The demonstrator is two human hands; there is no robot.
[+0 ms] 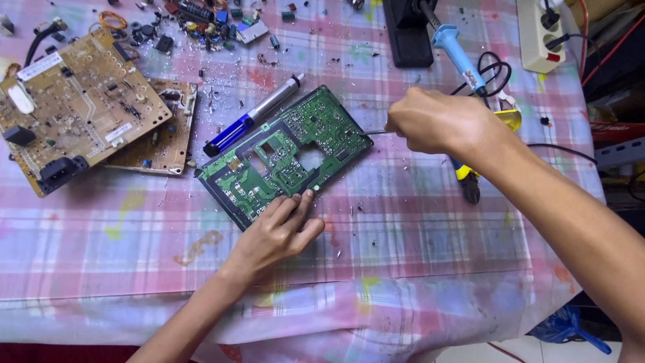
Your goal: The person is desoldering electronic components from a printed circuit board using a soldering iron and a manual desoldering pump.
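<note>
Far left: two tan boards (74, 107) stacked, one overlapping the other, parked clear of the work area. Beyond them, a scatter of loose components (201, 23) along the far edge of the surface (403, 242), which wears a pink plaid cloth.

Centre: blue and silver desoldering pump (252, 115) lying just beside the far edge of the green board (289, 151), within easy reach. Green board flat on the cloth, set diagonally, solder side up.

Left hand (275, 232) pressed on the near edge of the green board, fingers spread flat and together, clamped on nothing; likely steadying the board against sliding.

Right hand (437, 124) closed around a thin metal tool (375, 132), tip touching the right corner of the board.

Right, far: blue soldering iron (457, 57) resting in a black stand (406, 33); white power strip (541, 37) at the far right corner. Yellow-handled pliers (467, 178) partly hidden under the right wrist.
</note>
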